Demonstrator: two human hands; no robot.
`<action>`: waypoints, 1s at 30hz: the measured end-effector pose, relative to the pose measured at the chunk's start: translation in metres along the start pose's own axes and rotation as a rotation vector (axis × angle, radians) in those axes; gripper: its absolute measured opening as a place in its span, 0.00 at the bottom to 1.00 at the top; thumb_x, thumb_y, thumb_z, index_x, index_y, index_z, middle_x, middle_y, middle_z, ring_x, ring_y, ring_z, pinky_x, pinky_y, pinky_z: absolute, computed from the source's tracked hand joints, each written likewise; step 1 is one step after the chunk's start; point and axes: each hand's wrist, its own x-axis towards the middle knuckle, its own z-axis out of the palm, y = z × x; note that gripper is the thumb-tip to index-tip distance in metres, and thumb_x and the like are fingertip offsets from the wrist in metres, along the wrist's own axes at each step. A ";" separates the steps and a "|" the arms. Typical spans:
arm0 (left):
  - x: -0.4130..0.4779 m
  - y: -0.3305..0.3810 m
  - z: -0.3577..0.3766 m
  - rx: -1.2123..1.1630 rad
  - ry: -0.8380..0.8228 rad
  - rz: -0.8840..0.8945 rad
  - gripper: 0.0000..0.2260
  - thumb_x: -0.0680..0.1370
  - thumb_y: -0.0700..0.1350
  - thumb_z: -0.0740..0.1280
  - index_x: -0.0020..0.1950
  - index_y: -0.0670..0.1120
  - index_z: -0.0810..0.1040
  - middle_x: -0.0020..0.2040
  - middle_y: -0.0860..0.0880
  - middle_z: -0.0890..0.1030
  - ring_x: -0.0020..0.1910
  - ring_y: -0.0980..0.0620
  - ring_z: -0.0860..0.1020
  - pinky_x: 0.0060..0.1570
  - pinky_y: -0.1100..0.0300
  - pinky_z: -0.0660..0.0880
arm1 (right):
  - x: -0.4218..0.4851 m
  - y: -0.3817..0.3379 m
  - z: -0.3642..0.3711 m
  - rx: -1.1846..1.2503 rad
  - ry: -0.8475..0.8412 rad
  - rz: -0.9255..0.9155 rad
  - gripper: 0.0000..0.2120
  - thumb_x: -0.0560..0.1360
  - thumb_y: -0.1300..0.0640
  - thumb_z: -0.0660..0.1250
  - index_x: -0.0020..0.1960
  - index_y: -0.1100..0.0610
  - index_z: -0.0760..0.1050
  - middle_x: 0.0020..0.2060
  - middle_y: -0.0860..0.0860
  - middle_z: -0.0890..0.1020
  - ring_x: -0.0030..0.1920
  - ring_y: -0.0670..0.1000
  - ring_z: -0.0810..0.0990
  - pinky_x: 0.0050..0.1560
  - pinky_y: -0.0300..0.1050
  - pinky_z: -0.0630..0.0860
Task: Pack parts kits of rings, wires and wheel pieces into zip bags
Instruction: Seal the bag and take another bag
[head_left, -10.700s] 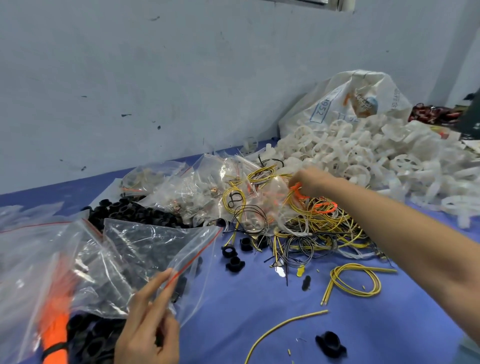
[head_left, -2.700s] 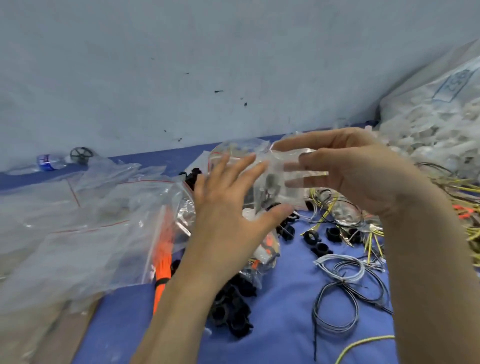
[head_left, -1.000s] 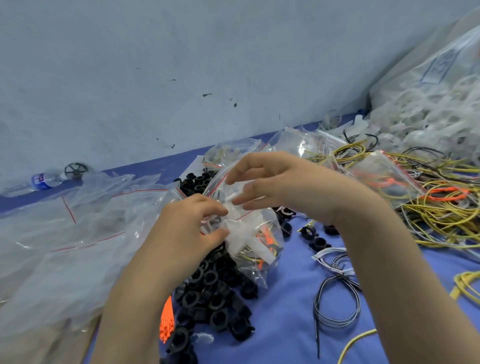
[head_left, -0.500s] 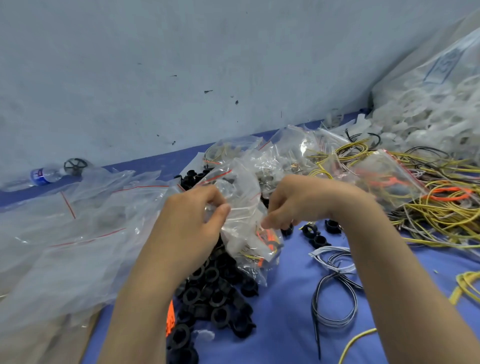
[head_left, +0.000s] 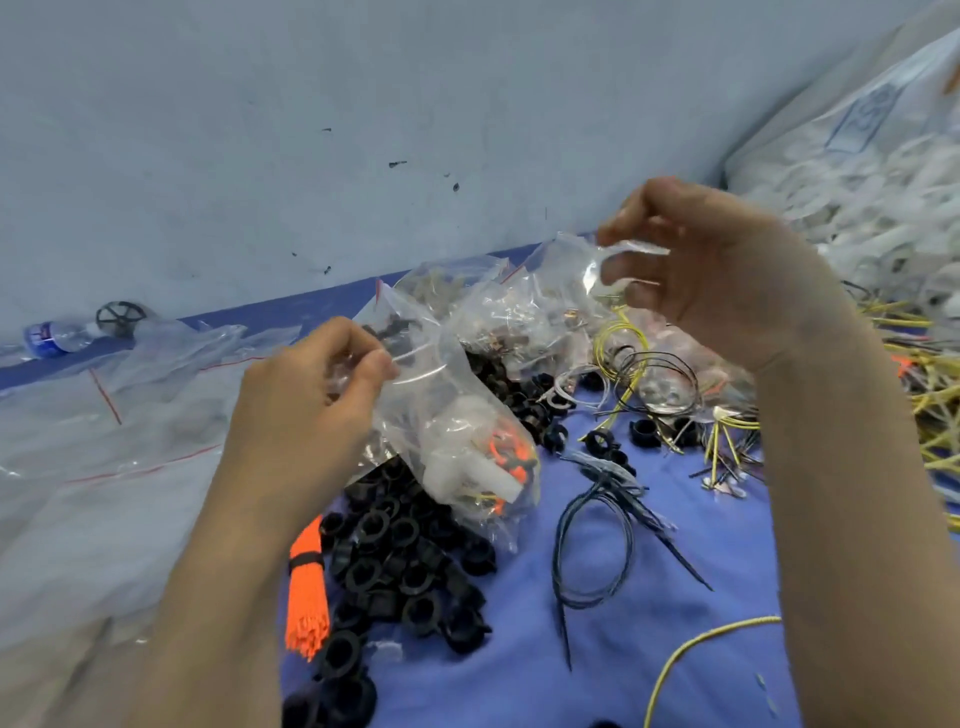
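A clear zip bag (head_left: 457, 415) hangs just above the table, holding a white wheel piece (head_left: 467, 457), orange wire and yellow wire. My left hand (head_left: 311, 410) pinches its upper edge between thumb and fingers. My right hand (head_left: 727, 275) is raised to the right, apart from that bag, and its fingers pinch a small piece of clear plastic (head_left: 623, 257), seemingly another small bag. A heap of black rings (head_left: 405, 545) lies under the filled bag. A black wire coil (head_left: 592, 540) lies on the blue table (head_left: 649, 660).
Empty zip bags (head_left: 130, 415) cover the left side. An orange bundle (head_left: 306, 587) lies by the rings. Filled bags (head_left: 467, 291) sit at the back, yellow wires (head_left: 924, 364) at the right, a sack of white wheel pieces (head_left: 857, 171) at top right, a water bottle (head_left: 52, 335) by the wall.
My right hand has left the mouth of the filled bag and risen up and to the right, now pinching clear plastic. My left hand keeps its pinch on the bag.
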 end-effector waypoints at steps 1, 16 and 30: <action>0.000 0.000 -0.001 -0.040 0.031 -0.010 0.07 0.78 0.44 0.66 0.39 0.50 0.77 0.41 0.56 0.83 0.40 0.64 0.77 0.37 0.76 0.67 | -0.003 -0.006 -0.004 -0.040 0.061 -0.026 0.11 0.69 0.51 0.63 0.32 0.52 0.80 0.35 0.48 0.83 0.28 0.46 0.77 0.27 0.34 0.68; -0.006 0.025 0.007 -0.327 -0.047 0.374 0.04 0.80 0.46 0.60 0.48 0.51 0.74 0.46 0.53 0.77 0.48 0.59 0.75 0.49 0.68 0.69 | 0.008 0.019 0.034 -0.637 -0.127 -0.198 0.21 0.70 0.64 0.61 0.53 0.42 0.79 0.69 0.38 0.67 0.72 0.34 0.58 0.65 0.39 0.61; -0.001 0.013 0.000 -0.488 -0.019 0.056 0.08 0.72 0.45 0.74 0.35 0.55 0.80 0.57 0.57 0.77 0.57 0.59 0.79 0.50 0.72 0.73 | 0.014 0.028 0.001 -0.801 0.175 -0.227 0.13 0.68 0.73 0.66 0.38 0.55 0.72 0.33 0.43 0.79 0.34 0.37 0.77 0.42 0.32 0.73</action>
